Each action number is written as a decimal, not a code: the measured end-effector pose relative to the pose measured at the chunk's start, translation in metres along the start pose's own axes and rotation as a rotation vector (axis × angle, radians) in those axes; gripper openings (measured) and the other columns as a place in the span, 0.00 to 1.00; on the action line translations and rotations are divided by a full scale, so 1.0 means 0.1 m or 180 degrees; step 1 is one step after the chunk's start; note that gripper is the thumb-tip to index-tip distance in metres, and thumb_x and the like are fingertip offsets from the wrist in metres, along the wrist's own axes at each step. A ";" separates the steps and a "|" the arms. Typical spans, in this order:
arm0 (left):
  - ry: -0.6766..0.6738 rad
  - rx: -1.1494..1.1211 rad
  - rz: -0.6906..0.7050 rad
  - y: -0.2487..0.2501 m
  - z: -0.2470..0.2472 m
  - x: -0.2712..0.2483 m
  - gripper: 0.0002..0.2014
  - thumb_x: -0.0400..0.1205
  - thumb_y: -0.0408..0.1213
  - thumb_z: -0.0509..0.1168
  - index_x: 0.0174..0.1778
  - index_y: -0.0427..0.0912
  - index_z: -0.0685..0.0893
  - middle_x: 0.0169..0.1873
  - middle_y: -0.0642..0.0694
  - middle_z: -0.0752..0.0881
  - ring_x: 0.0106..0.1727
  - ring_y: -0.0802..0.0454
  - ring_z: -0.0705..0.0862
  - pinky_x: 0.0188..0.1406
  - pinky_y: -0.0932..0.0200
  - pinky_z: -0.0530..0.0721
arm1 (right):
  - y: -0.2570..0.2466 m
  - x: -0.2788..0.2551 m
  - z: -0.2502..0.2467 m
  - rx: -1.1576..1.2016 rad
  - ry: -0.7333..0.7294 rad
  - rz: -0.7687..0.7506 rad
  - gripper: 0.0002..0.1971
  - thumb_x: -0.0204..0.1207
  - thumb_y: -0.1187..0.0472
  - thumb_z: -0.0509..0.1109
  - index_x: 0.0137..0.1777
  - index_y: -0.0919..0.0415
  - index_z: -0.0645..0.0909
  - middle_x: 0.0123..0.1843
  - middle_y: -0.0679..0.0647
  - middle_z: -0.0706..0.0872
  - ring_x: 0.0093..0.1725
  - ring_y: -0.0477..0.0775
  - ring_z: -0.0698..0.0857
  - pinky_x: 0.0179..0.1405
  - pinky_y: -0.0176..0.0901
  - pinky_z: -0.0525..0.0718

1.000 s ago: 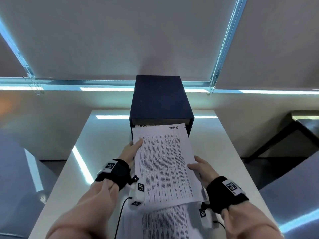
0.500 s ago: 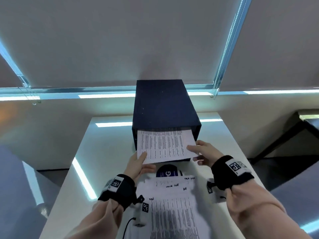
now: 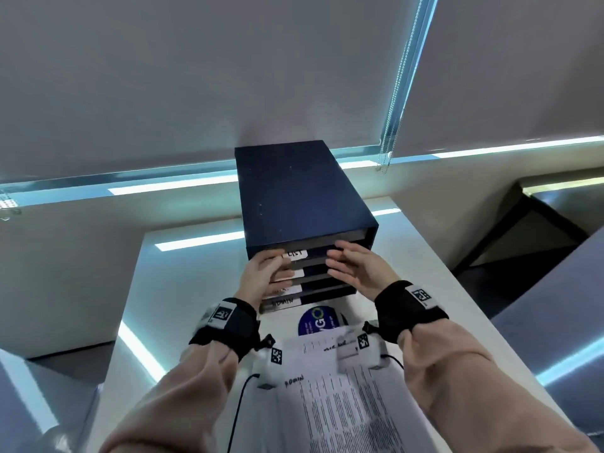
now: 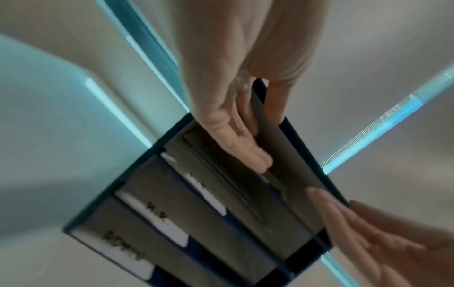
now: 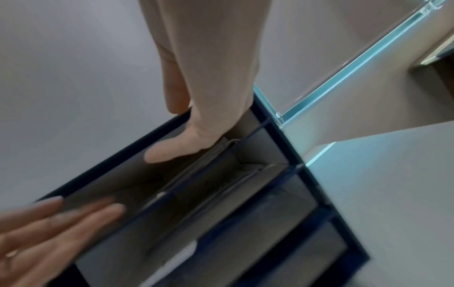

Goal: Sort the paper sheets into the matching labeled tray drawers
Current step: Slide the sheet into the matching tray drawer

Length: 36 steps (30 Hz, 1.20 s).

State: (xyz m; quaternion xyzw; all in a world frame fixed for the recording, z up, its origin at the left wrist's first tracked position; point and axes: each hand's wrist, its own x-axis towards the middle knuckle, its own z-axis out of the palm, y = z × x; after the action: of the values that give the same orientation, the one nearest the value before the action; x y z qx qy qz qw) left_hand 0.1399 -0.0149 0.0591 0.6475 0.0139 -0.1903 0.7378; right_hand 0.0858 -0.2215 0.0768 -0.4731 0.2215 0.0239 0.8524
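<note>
A dark blue tray cabinet (image 3: 300, 197) stands at the far end of the white table (image 3: 183, 289). Its slots carry white labels, "LIST" (image 3: 295, 254) on top and "ADMIN" (image 3: 283, 302) lowest. My left hand (image 3: 266, 268) and right hand (image 3: 354, 266) are at the front of the top slot, fingers straight, holding nothing. In the wrist views the fingers of my left hand (image 4: 245, 139) and of my right hand (image 5: 191, 139) reach just inside that slot, where paper edges (image 5: 222, 151) lie. More printed sheets (image 3: 346, 387) lie on the table near me, one marked "ADMIN".
A sheet with a round blue logo (image 3: 318, 318) lies between the cabinet and the paper pile. Roller blinds and a bead chain (image 3: 387, 132) hang behind the cabinet. A dark table (image 3: 539, 217) stands to the right. Cables run from my wrist cameras.
The printed sheet that both hands held has gone fully into the top slot. Both hands have let go and now sit at the cabinet front.
</note>
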 end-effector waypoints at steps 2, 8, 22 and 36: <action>0.0111 0.0677 -0.0138 -0.30 -0.08 -0.08 0.07 0.83 0.36 0.65 0.52 0.36 0.82 0.39 0.42 0.87 0.32 0.49 0.84 0.31 0.56 0.85 | 0.21 -0.20 -0.23 -0.0424 0.0255 0.0180 0.11 0.84 0.68 0.60 0.60 0.66 0.81 0.45 0.62 0.89 0.40 0.57 0.90 0.34 0.45 0.90; 0.0359 0.2840 -0.0250 -1.42 -0.20 -0.52 0.07 0.77 0.45 0.67 0.42 0.48 0.77 0.43 0.47 0.84 0.45 0.47 0.85 0.46 0.57 0.81 | 1.19 -0.58 -1.16 -0.2690 0.1276 0.0975 0.06 0.77 0.67 0.66 0.52 0.69 0.80 0.39 0.60 0.83 0.36 0.56 0.80 0.37 0.42 0.76; 0.0267 0.3705 0.0394 -1.73 -0.04 -1.07 0.15 0.73 0.32 0.71 0.51 0.46 0.73 0.52 0.51 0.66 0.48 0.55 0.73 0.50 0.67 0.75 | 1.56 -0.92 -1.46 -0.3526 0.1366 0.0524 0.11 0.68 0.65 0.74 0.48 0.58 0.76 0.52 0.61 0.78 0.44 0.60 0.81 0.45 0.43 0.80; -0.0235 0.0501 -0.0058 -0.64 -0.02 -1.22 0.17 0.83 0.46 0.63 0.57 0.34 0.83 0.49 0.40 0.90 0.52 0.45 0.89 0.57 0.49 0.83 | 0.89 -1.09 -1.35 -0.1290 -0.0383 0.0800 0.15 0.74 0.67 0.73 0.60 0.67 0.84 0.56 0.62 0.90 0.52 0.53 0.91 0.45 0.37 0.87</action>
State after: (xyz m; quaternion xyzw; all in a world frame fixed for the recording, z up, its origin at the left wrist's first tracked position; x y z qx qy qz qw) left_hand 0.0083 0.0138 0.0307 0.6959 -0.0225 -0.2212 0.6829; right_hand -0.0825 -0.2645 -0.0117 -0.6008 0.2182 0.2019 0.7421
